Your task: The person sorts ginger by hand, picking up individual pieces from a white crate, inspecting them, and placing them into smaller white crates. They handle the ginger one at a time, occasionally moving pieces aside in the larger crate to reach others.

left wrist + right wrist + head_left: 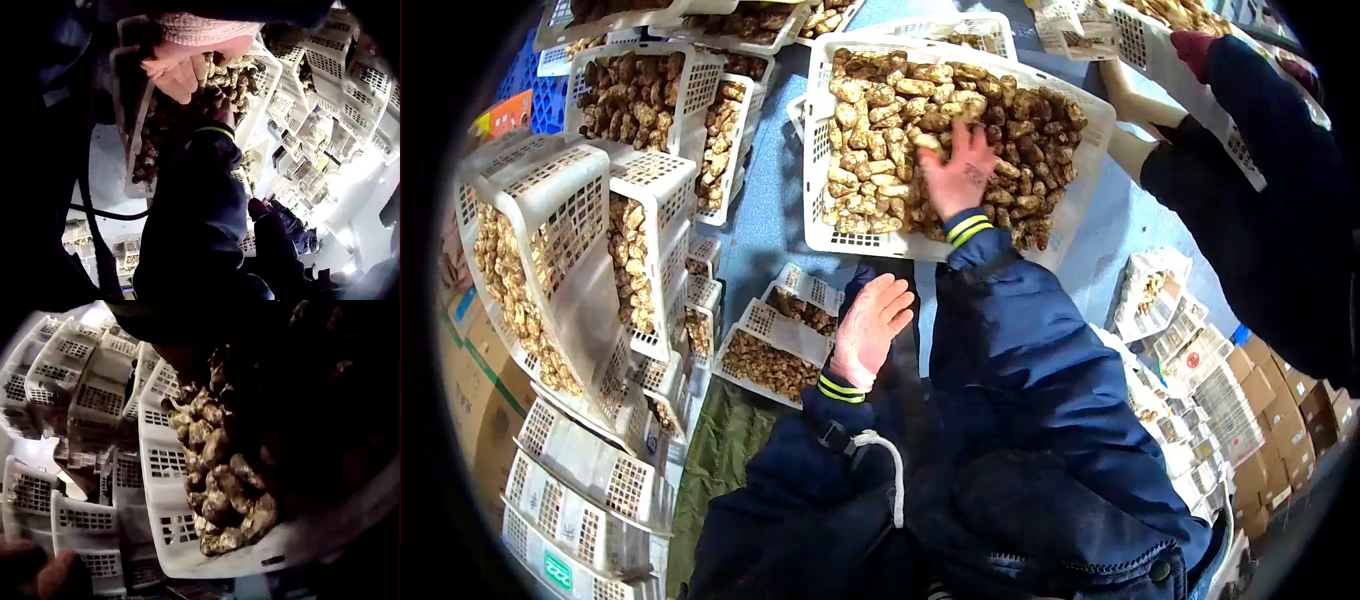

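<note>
Reaching into a big white basket point(813, 150) of knobbly produce point(870, 150)

Rests the right hand point(962, 178) on the produce inside the basket, near its middle, with fingers spread wide and thumb well out to the side. Touches pieces there with fingertips too blurred for finer detail. Covers part of the join between paler pieces on the left and darker ones on the right.

Holds the left hand point(868, 328) outside the basket's near edge, apart from the produce, with fingers straight and nearly together. Wears dark blue sleeves point(1040, 320) with 2 yellow bands at each cuff.

To the left of the left hand, has 2 smaller baskets point(772, 328) of similar brown pieces. Farther left, shows stacks of white baskets point(580, 500) beside a green cloth point(725, 450). Around the big basket, shows a blue surface point(760, 200). At upper right, includes another person's dark sleeve point(1265, 110) and reddish hand covering point(1193, 55) near a basket edge; at far right, cardboard boxes point(1280, 410).

From the right wrist, shows lumpy pieces against the basket's slotted wall, in heavy shadow.
</note>
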A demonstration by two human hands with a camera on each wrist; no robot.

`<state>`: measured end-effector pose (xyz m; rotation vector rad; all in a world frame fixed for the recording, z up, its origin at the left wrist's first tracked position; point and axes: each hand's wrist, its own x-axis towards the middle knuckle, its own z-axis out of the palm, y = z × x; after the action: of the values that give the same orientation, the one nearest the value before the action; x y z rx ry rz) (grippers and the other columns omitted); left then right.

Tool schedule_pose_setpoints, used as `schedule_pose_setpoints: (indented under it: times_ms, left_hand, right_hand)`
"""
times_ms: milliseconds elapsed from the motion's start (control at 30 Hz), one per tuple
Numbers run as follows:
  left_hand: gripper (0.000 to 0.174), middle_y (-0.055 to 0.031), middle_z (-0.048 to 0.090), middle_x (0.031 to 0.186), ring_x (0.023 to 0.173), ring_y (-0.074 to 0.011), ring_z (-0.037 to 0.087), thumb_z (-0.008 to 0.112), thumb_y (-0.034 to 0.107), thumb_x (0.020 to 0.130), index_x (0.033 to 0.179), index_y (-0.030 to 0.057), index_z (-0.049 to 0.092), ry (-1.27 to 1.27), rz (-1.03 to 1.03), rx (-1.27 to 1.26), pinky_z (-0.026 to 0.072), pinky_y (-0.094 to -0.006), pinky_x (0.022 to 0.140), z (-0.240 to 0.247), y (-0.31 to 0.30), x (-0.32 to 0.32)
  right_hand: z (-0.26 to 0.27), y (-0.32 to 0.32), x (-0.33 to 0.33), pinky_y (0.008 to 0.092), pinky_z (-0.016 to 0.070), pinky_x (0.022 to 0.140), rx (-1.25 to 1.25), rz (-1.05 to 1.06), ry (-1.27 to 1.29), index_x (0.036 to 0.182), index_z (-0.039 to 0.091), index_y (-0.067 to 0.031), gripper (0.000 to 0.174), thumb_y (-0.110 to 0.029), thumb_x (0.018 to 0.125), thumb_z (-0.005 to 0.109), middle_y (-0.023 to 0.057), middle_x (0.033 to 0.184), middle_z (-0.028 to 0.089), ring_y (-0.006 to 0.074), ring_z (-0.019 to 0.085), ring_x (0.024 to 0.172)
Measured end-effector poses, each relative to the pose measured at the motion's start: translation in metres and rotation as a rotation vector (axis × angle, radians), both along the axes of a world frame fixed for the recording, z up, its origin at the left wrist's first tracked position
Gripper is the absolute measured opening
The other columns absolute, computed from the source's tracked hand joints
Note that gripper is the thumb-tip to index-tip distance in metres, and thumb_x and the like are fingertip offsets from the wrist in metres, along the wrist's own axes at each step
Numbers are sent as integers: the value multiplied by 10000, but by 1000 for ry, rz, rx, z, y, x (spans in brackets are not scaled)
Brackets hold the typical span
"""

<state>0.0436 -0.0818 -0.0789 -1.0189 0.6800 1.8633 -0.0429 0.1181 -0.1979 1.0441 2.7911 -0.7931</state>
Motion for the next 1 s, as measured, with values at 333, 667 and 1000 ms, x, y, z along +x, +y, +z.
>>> schedule_pose_setpoints:
  times_ms: [333,667,1000]
  left_hand:
    - [489,-127,431,1271,1143,-251,429,397,348,912,1294,47,348,-19,-30,39,325,-369,967,4,-2,-8]
    - [501,-132,412,1286,1170,-268,404,425,310,901,1303,30,326,68,18,133,312,-379,982,4,0,7]
    - [537,-144,375,1320,1194,-274,379,400,368,898,1311,34,318,58,-114,44,282,-384,998,9,16,7]
  right_hand:
    - [49,2,5,448,300,997,-397,308,174,1271,409,-184,605,-215,706,626,213,1336,292,377,338,1206]
    - [-9,101,81,434,238,1030,77,-189,8,1307,369,-127,673,-351,726,622,258,1346,237,414,227,1247]
    - [-13,37,50,417,310,967,-290,-385,124,1293,371,-84,683,-371,730,630,286,1296,283,398,320,1194]
